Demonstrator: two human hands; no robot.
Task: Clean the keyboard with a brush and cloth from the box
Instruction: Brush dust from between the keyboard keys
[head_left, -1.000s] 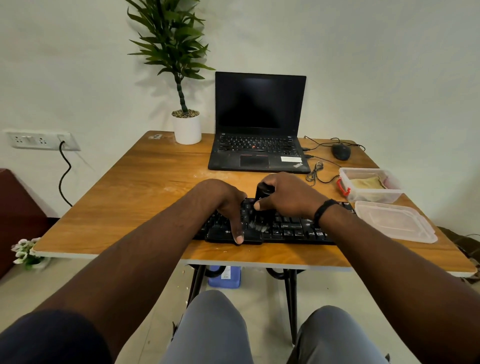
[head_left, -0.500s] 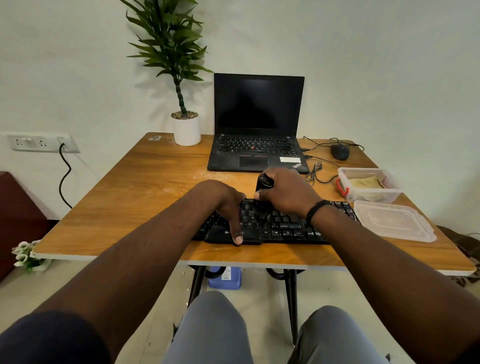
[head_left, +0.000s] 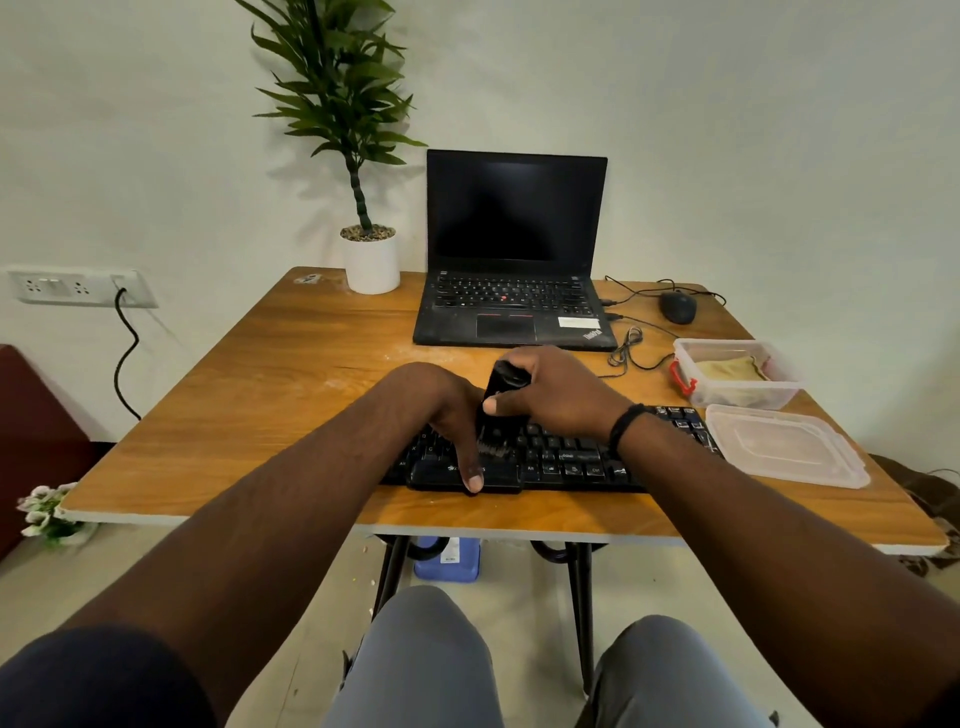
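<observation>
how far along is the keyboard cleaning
Done: the box is open, its lid lying beside it, and the brush is out.
In hand: the right hand grips the brush with its bristles on the keyboard; the left hand steadies the keyboard.
Left: the cloth sits in the box, so wiping looks not yet begun.

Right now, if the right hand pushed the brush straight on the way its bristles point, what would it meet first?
The right hand aims the brush down and toward the person; its bristles already seem to touch the keyboard beside the left hand's thumb, so the keys come first.
</observation>
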